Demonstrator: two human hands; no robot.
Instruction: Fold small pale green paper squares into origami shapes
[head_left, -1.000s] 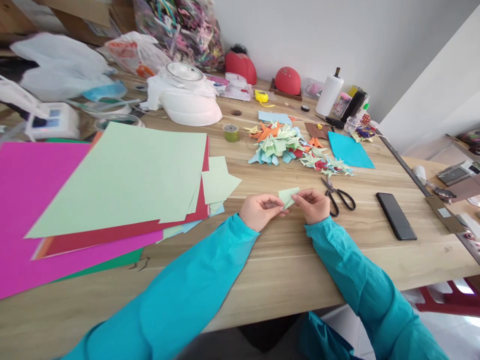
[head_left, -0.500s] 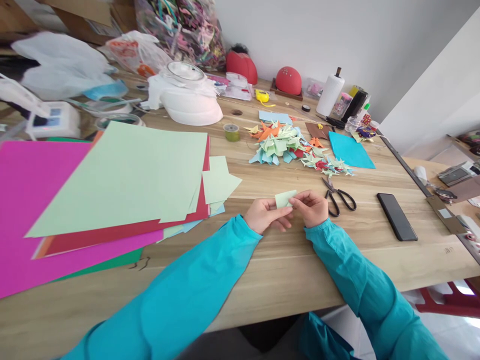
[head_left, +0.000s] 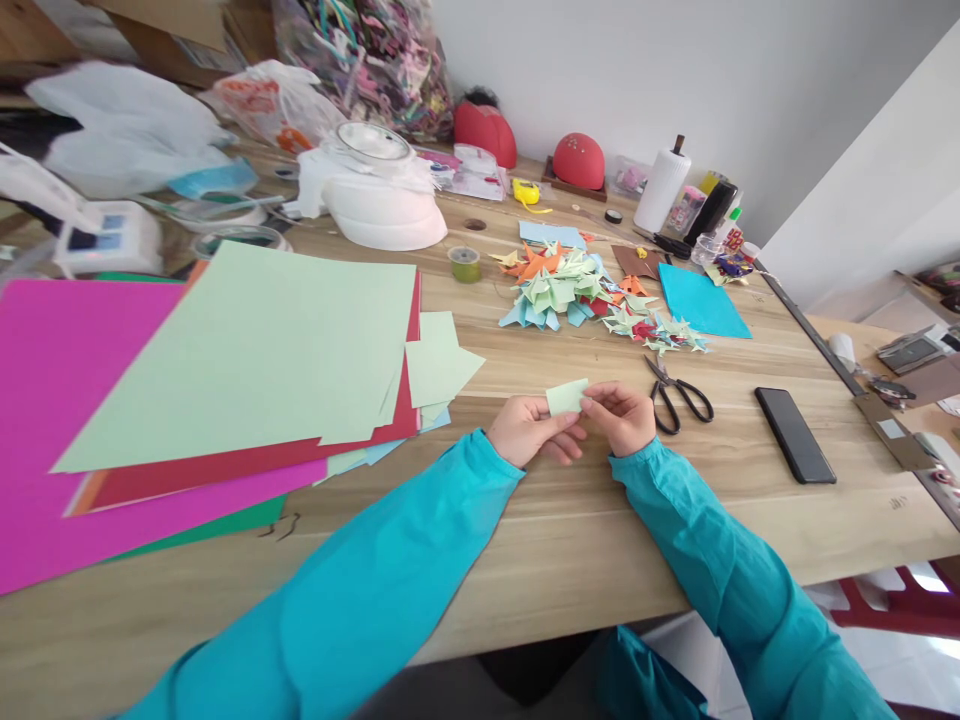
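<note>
A small pale green piece of paper (head_left: 566, 396) is held between my two hands above the wooden table. My left hand (head_left: 531, 430) pinches its lower left side with thumb and fingers. At its right edge, my right hand (head_left: 621, 415) grips the paper with thumb and fingertips. Black-handled scissors (head_left: 673, 390) lie just right of my right hand. Beyond my hands is a heap of folded paper pieces (head_left: 559, 285) in green, blue, orange and red. Small pale green sheets (head_left: 436, 372) lie to the left, beside a stack of large green sheets (head_left: 255, 350).
A black phone (head_left: 795, 435) lies at the right. Turquoise paper (head_left: 703, 300) and a tape roll (head_left: 465, 264) are farther back. A yellow tape measure (head_left: 526, 192), red domes (head_left: 577, 162) and a white bottle (head_left: 661, 188) stand near the wall. Magenta sheets (head_left: 75, 380) spread at the left.
The small green paper has tilted and shifted slightly left in my fingers, showing more of its face. Both hands stay in nearly the same place.
</note>
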